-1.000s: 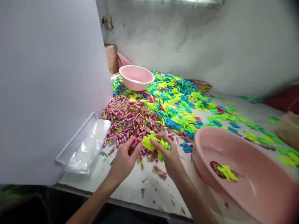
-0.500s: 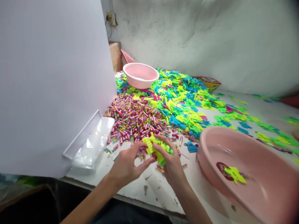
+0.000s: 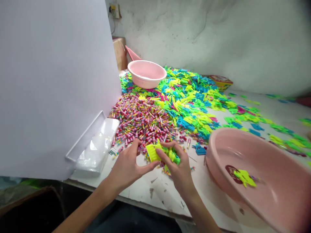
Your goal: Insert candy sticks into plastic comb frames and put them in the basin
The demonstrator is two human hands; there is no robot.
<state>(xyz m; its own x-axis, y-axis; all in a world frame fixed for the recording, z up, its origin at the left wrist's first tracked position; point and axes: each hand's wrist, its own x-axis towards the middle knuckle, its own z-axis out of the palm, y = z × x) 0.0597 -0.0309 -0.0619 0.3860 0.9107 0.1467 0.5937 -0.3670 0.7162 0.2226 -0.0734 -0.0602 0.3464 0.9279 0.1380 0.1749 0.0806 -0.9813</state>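
Note:
My right hand (image 3: 181,165) grips several small bright yellow and green plastic pieces; a ridged, comb-like yellow piece (image 3: 152,152) sticks out to the left between its thumb and fingers. Beside it, my left hand (image 3: 126,165) has thumb and forefinger spread apart around the ridged piece's left side. The left thumb tip is close to the piece's lower edge; whether it touches, I cannot tell. Just beyond both hands lies a pile of small pink and red tube-like sticks (image 3: 145,119). A large pink basin (image 3: 274,155) at the right holds a yellow plastic piece (image 3: 245,178).
Yellow, green and blue plastic pieces (image 3: 191,94) heap across the table's back. A smaller pink basin (image 3: 147,82) rests on them. Clear plastic bags (image 3: 97,149) lie at the left by a tall white panel (image 3: 55,81). The table's front edge (image 3: 136,204) runs below my forearms.
My left thumb and forefinger have spread apart and shifted slightly left. More of the ridged yellow piece shows in my right hand. The whole view has moved a little.

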